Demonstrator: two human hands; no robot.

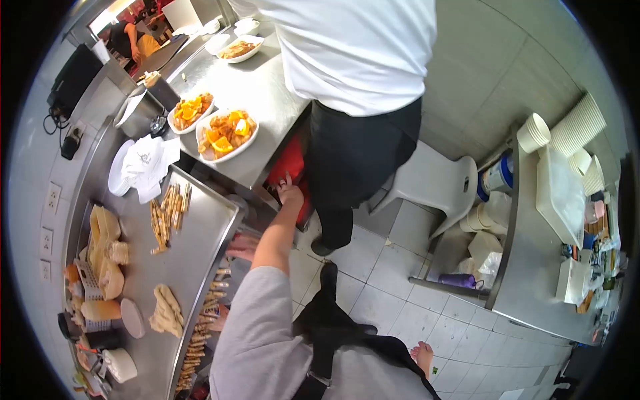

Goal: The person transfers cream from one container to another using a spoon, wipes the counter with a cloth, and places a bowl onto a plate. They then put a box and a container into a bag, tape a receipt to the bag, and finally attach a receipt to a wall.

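My right hand (289,193) reaches forward under the steel counter (267,100) and rests on a red container (288,162) there. Its fingertips are hidden against the red surface, so the grip does not show. My left hand (243,247) shows from behind my right forearm, with its fingers spread beside the rim of a steel tray (200,233). The tray holds a row of fried sticks (170,210) and dough pieces (167,310). More sticks (203,327) line the tray's near edge.
A person in a white shirt and black apron (360,100) stands close against the counter. Two plates of orange-topped food (225,135) sit on it. A white stool (437,183) stands on the tiled floor, beside a second steel table (533,267) with stacked cups at the right.
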